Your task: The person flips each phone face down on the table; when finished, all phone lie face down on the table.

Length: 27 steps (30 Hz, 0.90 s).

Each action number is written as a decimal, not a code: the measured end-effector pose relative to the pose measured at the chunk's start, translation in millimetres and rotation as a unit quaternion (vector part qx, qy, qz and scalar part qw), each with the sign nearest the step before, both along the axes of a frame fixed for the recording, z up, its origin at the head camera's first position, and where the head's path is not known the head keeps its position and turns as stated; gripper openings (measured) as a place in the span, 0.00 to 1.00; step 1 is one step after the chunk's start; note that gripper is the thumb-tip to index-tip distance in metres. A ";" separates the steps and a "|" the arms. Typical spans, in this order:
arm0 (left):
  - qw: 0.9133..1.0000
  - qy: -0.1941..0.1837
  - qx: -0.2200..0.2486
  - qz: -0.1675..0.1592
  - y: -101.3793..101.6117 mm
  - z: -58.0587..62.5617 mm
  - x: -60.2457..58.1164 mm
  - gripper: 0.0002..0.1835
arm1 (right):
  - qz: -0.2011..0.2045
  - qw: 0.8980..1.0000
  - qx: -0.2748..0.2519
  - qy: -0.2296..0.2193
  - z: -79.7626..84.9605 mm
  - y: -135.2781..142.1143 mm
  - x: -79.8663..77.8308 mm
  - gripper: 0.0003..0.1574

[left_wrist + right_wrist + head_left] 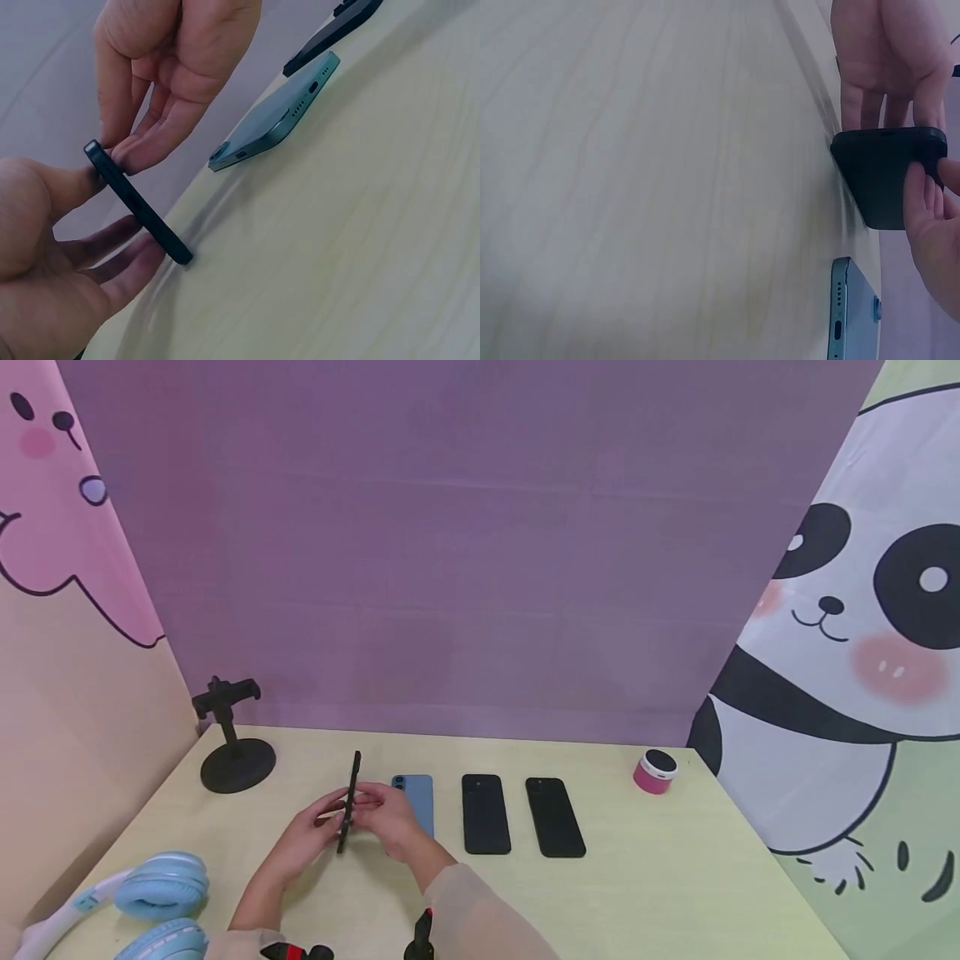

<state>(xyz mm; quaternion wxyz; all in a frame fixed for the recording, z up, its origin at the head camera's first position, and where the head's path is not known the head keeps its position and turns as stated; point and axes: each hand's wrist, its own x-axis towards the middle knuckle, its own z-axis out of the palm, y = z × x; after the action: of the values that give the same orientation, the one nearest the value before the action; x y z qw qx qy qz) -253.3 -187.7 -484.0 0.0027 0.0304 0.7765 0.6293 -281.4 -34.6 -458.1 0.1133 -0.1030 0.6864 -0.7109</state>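
A black phone (348,803) is held on edge between both hands, left of the middle of the table. My left hand (306,842) grips it from the left; in the left wrist view its thumb and fingers lie along the phone (141,204). From the other side my right hand (392,820) pinches it near an upper corner, which the right wrist view shows by the phone's dark flat face (881,184). Just beyond the right hand lies a blue phone (422,802), partly covered by that hand in the head view.
Two more black phones (486,814) lie farther right on the pale table (660,893). A black phone stand (238,765) is at the back left, blue and white headphones (161,889) at the front left. Toward the back right sits a small pink and white round object (654,773).
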 end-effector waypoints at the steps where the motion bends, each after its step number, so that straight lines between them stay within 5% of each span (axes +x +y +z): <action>1: 1.000 0.001 0.001 0.001 -0.4 -0.2 -0.3 0.25 | 0.003 1.000 -0.004 0.000 -0.3 -0.7 -0.1 0.27; 20: 1.000 -0.005 0.014 0.000 -3.4 5.5 2.8 0.23 | 0.007 1.000 0.009 0.018 -2.6 -6.5 4.4 0.24; 27: 0.999 -0.001 -0.046 0.019 -4.4 15.5 5.0 0.24 | 0.012 1.000 0.018 0.015 -6.1 -10.9 8.0 0.22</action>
<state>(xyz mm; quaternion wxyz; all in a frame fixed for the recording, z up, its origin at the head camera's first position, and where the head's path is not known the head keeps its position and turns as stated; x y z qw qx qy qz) -248.3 -192.1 -468.4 -0.0074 0.0146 0.8050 0.5930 -273.4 -45.5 -464.2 0.1134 -0.1198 0.6993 -0.6955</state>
